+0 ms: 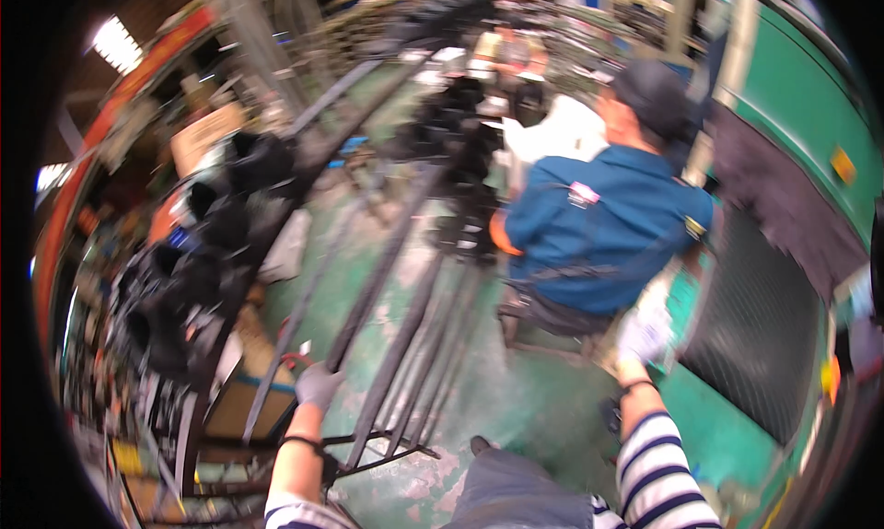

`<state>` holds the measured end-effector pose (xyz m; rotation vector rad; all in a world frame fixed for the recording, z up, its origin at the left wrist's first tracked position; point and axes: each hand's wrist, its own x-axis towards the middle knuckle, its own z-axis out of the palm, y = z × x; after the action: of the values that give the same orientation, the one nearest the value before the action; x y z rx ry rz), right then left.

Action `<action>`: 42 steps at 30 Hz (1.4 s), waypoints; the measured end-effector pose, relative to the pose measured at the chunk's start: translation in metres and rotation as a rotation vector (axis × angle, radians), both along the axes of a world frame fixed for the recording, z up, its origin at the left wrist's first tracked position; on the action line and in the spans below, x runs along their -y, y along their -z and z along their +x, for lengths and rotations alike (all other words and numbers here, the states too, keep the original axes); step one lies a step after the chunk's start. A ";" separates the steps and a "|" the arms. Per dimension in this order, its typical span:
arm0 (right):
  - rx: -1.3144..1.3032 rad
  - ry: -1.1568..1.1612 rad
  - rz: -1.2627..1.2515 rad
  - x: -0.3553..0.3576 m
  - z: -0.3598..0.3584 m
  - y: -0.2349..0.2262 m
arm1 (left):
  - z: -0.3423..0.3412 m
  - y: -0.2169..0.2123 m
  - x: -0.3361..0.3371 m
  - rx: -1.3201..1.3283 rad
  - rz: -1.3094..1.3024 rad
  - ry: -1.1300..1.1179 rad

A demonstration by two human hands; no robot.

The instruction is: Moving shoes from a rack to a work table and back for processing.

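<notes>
My left hand [318,386], in a pale grey glove, is closed at the near end of a black rail [373,290]. That rail is part of a long rack whose bars run away from me. My right hand [643,336], in a whitish glove, is held out to the right beside a green bench [709,409]. Motion smears its fingers, and whether it holds anything cannot be made out. Dark, shoe-like items [465,174] stand in rows toward the rack's far end.
A seated person in a blue jacket [603,225] works just ahead, back toward me. More dark shoe-like items [175,290] crowd a rack on the left. A black ribbed mat [760,336] covers part of the green bench. Below lies a worn green floor [479,391].
</notes>
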<state>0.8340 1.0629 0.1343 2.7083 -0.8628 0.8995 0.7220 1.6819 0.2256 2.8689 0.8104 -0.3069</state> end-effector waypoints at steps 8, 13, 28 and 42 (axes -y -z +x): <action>-0.050 -0.002 -0.197 0.017 -0.003 0.034 | -0.005 -0.016 0.003 -0.094 -0.142 -0.066; -0.110 -0.009 -0.263 0.032 -0.007 0.049 | -0.009 -0.015 0.000 -0.072 -0.168 -0.081; -0.172 0.127 0.314 0.007 0.004 0.017 | -0.004 -0.008 0.000 -0.049 -0.081 -0.019; -0.165 0.115 0.331 0.003 0.000 0.019 | -0.004 0.006 0.001 0.023 -0.003 -0.073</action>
<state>0.8341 1.0596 0.1151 2.9132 -1.2096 0.5405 0.7184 1.6814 0.2194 2.8264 0.9076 -0.2660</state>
